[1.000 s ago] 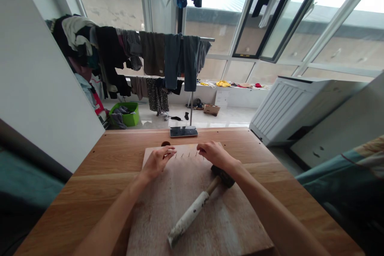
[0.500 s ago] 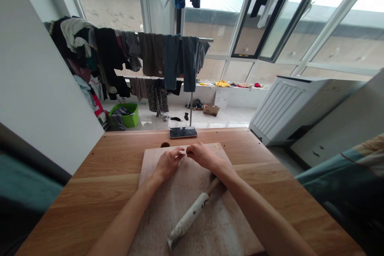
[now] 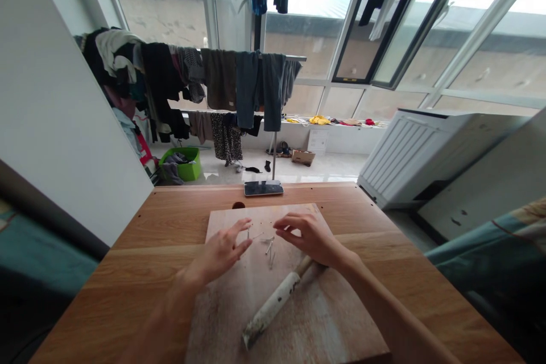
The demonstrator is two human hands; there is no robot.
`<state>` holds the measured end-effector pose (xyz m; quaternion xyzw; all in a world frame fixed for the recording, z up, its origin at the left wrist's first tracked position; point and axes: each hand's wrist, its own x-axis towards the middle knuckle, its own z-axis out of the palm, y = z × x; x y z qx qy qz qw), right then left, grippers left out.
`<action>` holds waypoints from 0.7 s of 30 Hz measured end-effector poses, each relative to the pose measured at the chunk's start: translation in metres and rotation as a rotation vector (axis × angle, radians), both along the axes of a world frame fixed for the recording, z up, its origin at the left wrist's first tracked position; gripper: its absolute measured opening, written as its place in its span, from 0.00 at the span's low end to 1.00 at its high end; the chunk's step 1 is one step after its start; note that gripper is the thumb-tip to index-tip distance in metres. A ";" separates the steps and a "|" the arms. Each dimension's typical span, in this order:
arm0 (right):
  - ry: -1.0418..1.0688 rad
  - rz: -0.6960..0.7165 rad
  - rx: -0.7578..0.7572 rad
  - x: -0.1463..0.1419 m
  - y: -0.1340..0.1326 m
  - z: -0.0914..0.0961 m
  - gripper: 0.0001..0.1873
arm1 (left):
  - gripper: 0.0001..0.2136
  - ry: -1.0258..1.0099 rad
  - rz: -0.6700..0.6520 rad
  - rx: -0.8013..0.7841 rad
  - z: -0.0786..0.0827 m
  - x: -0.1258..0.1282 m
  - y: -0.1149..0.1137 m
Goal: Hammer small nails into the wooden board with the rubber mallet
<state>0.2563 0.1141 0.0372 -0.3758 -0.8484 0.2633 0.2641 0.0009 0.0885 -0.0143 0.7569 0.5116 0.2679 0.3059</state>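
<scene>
Daylight from tall windows falls on a wooden table (image 3: 162, 222) with a pale wooden board (image 3: 298, 318) lying on it. Seen from the head camera, both hands hover over the far half of that board. The left hand (image 3: 219, 253) is open, fingers (image 3: 239, 230) spread apart, holding nothing, its fingertips just beside one nail (image 3: 248, 231) standing upright in the board. The right hand (image 3: 309, 236) is likewise loose, fingers curled but apart, gripping nothing. Between the hands, a few loose nails (image 3: 269, 247) lie flat on the board. A hammer (image 3: 277, 302) with a worn whitish handle lies diagonally on the board, its head hidden under the right wrist. Beyond the board's far edge a dark phone (image 3: 263, 187) rests face up on the table. Behind it stands a clothes rack (image 3: 239, 85) hung with garments. No writing can be read anywhere.
</scene>
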 end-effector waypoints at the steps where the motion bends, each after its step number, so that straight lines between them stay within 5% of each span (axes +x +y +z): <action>1: 0.021 -0.029 0.007 0.010 -0.005 -0.001 0.11 | 0.22 0.058 0.009 0.036 0.000 -0.007 -0.009; 4: 0.027 -0.202 0.017 0.052 -0.025 -0.017 0.15 | 0.18 0.169 0.067 0.201 -0.007 -0.027 -0.044; 8: -0.034 -0.614 0.084 0.112 -0.060 -0.062 0.22 | 0.15 0.312 0.180 0.403 -0.031 -0.048 -0.090; 11: -0.155 -0.672 0.047 0.134 -0.083 -0.096 0.28 | 0.15 0.387 0.247 0.526 -0.051 -0.059 -0.113; 15: -0.237 -0.738 0.024 0.127 -0.093 -0.115 0.28 | 0.15 0.389 0.276 0.568 -0.065 -0.069 -0.129; 21: -0.295 -0.674 0.113 0.087 -0.096 -0.113 0.26 | 0.19 0.441 0.439 0.496 -0.062 -0.096 -0.143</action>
